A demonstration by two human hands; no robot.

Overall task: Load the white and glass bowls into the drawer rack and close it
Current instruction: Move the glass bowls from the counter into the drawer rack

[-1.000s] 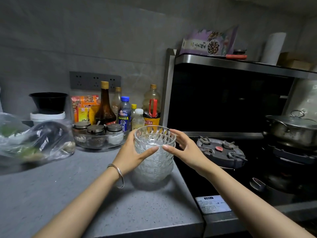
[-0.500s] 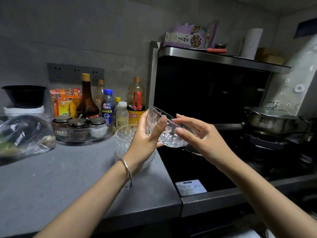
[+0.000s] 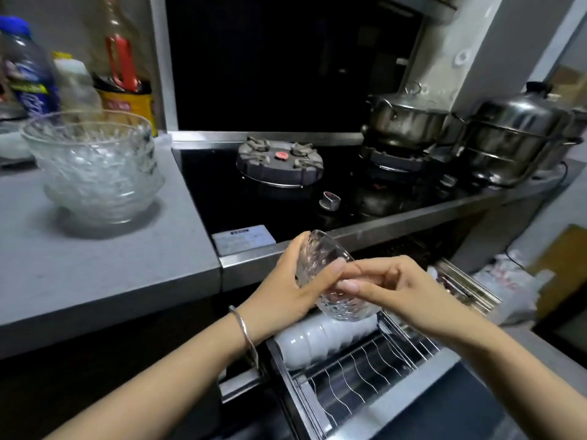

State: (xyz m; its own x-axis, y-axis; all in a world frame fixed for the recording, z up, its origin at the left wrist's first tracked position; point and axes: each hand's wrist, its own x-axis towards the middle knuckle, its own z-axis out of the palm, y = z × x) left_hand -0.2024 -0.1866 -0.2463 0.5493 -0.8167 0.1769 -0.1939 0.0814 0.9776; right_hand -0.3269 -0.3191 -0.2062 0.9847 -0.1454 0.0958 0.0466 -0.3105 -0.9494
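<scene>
The left hand (image 3: 286, 296) and right hand (image 3: 409, 290) are gripping the glass bowl (image 3: 328, 265), fingers (image 3: 368, 285) curled round it, tilted on edge just above the white bowls (image 3: 320, 341), lower centre.

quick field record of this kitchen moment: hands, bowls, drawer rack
held item: glass bowl, tilted, above the rack
left hand: grips the bowl's side
right hand: fingers curled on its rim
drawer rack: pulled open, some wire slots free
white bowls: row on edge in the rack
glass bowl stack: on the counter, not yet loaded
</scene>
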